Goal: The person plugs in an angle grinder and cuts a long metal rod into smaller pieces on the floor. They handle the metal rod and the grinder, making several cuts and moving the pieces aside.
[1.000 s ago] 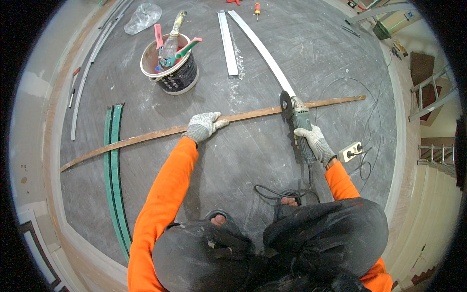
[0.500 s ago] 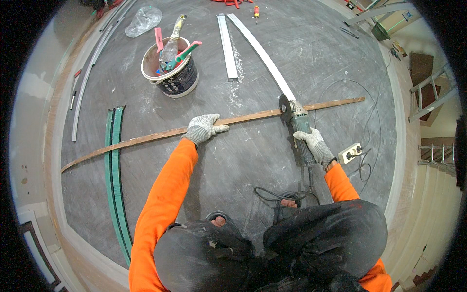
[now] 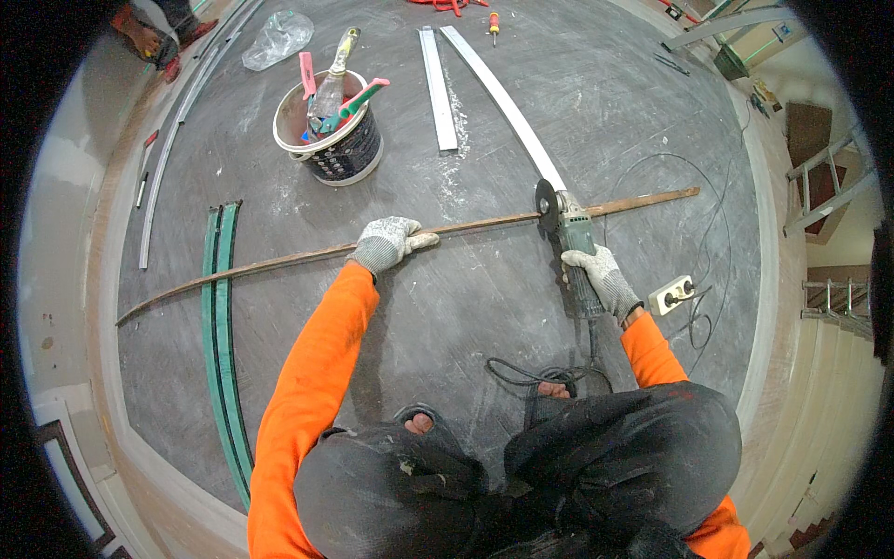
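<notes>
A long, thin wooden strip [image 3: 643,201] runs across the grey floor in front of me. My left hand [image 3: 391,244], in a grey-white work glove, is closed around it near its middle. An angle grinder [image 3: 578,233] with a dark disc is gripped by my gloved right hand [image 3: 603,279]. Its disc end stands over the strip, right of my left hand; whether the disc touches the wood I cannot tell. Just beyond the grinder head ends a long white metal profile [image 3: 507,102]. The strip's left part crosses over two green metal profiles [image 3: 221,307].
A bucket of hand tools [image 3: 349,158] stands beyond my left hand. A shorter white profile [image 3: 438,93], a screwdriver [image 3: 494,28] and a clear plastic bag [image 3: 277,41] lie farther off. A power strip [image 3: 670,294] with cables sits at right. Another person's hand [image 3: 142,39] shows far left.
The wooden strip has turned in my left hand and shows a narrower side along its left part. Another person has come into view at the far left. My right hand and grinder barely moved.
</notes>
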`<state>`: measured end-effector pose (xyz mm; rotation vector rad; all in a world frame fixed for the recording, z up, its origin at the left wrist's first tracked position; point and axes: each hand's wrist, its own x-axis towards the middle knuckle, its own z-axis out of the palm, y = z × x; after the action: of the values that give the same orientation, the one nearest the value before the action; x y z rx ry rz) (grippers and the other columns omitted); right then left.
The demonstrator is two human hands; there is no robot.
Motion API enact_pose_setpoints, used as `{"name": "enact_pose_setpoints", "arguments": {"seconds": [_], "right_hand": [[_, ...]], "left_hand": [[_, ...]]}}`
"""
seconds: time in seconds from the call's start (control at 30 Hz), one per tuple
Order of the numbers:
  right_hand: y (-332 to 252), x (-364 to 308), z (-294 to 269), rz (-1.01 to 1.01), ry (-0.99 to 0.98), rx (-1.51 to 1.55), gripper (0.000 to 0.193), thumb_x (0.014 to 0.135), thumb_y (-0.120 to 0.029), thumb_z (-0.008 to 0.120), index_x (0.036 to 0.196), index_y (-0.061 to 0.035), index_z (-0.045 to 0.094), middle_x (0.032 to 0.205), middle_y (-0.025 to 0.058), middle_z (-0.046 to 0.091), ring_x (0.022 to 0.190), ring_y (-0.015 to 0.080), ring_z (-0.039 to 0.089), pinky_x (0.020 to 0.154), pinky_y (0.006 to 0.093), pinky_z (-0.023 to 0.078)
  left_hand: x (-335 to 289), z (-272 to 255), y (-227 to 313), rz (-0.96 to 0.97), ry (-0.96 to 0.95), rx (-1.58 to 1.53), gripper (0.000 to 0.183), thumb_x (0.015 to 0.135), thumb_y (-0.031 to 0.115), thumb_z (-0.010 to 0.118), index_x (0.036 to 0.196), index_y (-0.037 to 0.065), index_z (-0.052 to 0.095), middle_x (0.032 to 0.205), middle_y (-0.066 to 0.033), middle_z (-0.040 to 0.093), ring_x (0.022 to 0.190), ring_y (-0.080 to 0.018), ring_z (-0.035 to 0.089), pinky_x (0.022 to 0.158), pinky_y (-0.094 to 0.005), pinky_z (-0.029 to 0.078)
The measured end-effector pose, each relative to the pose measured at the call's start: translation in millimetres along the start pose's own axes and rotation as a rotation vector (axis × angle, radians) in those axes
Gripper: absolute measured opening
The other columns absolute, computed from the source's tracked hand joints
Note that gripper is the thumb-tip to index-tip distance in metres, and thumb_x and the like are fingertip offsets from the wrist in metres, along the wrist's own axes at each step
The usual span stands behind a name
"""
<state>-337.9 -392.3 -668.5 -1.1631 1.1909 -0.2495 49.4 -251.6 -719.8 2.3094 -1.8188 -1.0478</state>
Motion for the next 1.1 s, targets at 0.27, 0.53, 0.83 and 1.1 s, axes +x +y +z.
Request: {"name": "enact_pose_setpoints", "arguments": {"seconds": [0.27, 0.53, 0.83, 1.1], "right_hand": [[6, 3, 7, -0.014, 0.004, 0.0, 0.029, 0.09, -0.018, 0.077, 0.109, -0.003, 0.062, 0.085, 0.0061, 0.068, 0.067, 0.0174, 0.067, 0.064, 0.0348, 0.058], [-9, -22, -13, -0.041, 0.054, 0.219, 0.029, 0.094, -0.028, 0.073, 0.104, -0.0015, 0.067, 0.085, 0.0082, 0.071, 0.069, 0.0181, 0.07, 0.066, 0.0337, 0.06], [-44, -84, -78, -0.177, 0.171, 0.412, 0.034, 0.097, -0.03, 0.068, 0.106, 0.0019, 0.071, 0.088, 0.0103, 0.073, 0.075, 0.0179, 0.072, 0.071, 0.0338, 0.061], [-46, -101, -75, -0.251, 0.086, 0.651, 0.037, 0.098, -0.024, 0.069, 0.123, 0.0022, 0.064, 0.098, 0.0101, 0.073, 0.082, 0.0212, 0.073, 0.074, 0.0361, 0.063]], "left_hand": [[-2, 1, -17, 0.053, 0.159, -0.048, 0.066, 0.098, 0.071, 0.052, 0.103, 0.011, 0.079, 0.097, -0.0174, 0.076, 0.097, -0.0369, 0.072, 0.087, -0.0469, 0.054], [-11, 8, -10, 0.043, 0.173, 0.086, 0.06, 0.098, 0.066, 0.055, 0.112, 0.011, 0.074, 0.109, -0.0161, 0.073, 0.108, -0.0332, 0.07, 0.093, -0.0478, 0.053], [3, -14, 66, 0.293, 0.18, 0.472, 0.061, 0.095, 0.054, 0.067, 0.136, 0.009, 0.057, 0.125, -0.0145, 0.06, 0.123, -0.0319, 0.057, 0.102, -0.0471, 0.045], [66, -9, 203, 0.439, 0.079, 0.623, 0.062, 0.093, 0.063, 0.066, 0.126, 0.011, 0.056, 0.118, -0.0121, 0.064, 0.115, -0.0274, 0.061, 0.098, -0.0435, 0.046]]}}
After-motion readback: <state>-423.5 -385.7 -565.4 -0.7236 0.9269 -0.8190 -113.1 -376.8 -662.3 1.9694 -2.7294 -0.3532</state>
